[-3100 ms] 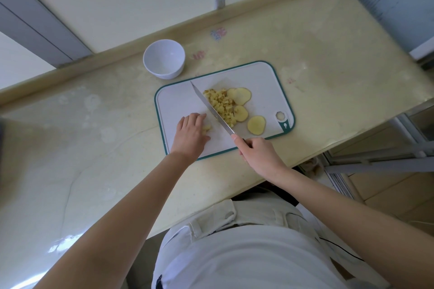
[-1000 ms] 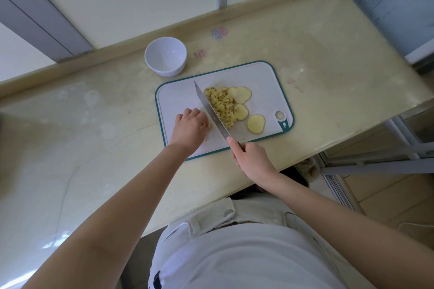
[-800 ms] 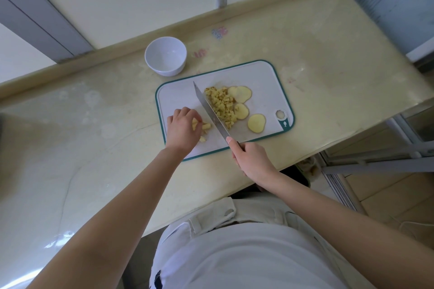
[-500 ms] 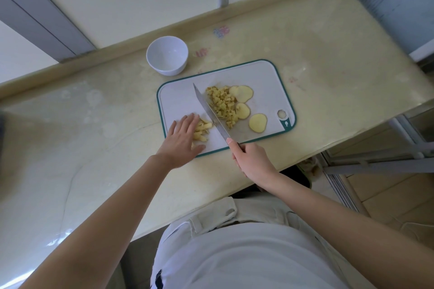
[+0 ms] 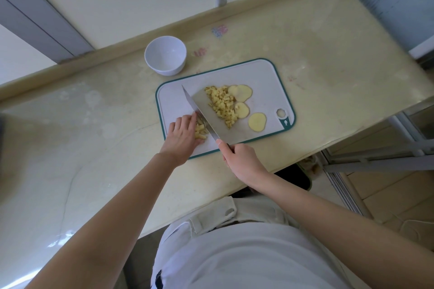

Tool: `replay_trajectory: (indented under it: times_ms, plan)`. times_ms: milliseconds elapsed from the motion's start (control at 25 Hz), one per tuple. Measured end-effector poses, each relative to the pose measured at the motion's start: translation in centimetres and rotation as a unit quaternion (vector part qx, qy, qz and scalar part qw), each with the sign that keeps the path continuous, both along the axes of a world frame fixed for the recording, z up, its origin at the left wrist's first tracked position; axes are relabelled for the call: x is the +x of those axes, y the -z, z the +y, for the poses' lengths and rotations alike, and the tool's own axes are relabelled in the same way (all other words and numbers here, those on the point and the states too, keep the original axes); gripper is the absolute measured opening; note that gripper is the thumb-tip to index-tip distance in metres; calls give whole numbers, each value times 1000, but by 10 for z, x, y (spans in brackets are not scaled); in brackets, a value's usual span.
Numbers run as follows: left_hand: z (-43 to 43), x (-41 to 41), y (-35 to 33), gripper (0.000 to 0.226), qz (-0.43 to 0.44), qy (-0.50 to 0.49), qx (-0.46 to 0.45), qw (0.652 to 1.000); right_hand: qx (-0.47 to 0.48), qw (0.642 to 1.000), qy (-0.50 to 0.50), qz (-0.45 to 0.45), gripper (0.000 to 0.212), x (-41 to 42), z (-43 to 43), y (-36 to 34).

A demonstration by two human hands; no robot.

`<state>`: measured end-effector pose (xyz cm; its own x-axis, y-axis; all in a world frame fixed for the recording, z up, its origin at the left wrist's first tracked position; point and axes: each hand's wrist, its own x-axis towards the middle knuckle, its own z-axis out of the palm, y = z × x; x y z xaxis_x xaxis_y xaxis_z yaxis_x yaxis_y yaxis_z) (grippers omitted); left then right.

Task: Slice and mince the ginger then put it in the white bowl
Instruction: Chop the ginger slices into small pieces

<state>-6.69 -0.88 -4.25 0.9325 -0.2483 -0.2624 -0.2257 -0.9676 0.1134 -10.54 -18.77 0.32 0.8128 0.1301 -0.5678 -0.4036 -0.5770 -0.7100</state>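
Observation:
A white cutting board [image 5: 263, 75] with a green rim lies on the counter. On it sit a heap of minced ginger [image 5: 222, 104], three round ginger slices [image 5: 257, 121] to its right, and a small bunch of cut strips [image 5: 200, 131] at the lower left. My right hand [image 5: 242, 159] grips the handle of a knife [image 5: 206, 112], whose blade is tilted with its flat side up, between the strips and the heap. My left hand [image 5: 182, 135] cups the strips, fingertips by the blade. The white bowl [image 5: 165, 55] stands empty behind the board's left corner.
The pale counter [image 5: 94, 136] runs left and right, with a raised ledge [image 5: 117, 51] and window frames behind it. Its front edge drops off near my body. A metal rack [image 5: 387, 159] stands lower right.
My left hand slid off the strips toward the board's near-left edge, then came back and gathered them against the knife. The blade has tipped over so its flat side now shows.

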Motion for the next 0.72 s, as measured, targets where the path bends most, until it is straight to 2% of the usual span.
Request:
replay_trajectory:
  times_ms: [320,440,720]
  plan:
    - [-15,1,7,50,-20,-48,21,998,2,1000,22,9,58,4,-11,0]
    - [-23,0,7,51,-29,-84,13,996,6,1000,19,15,58,5,-12,1]
    - [-20,6,2,46,-21,-79,14,997,12,999,30,10,58,6,-14,-4]
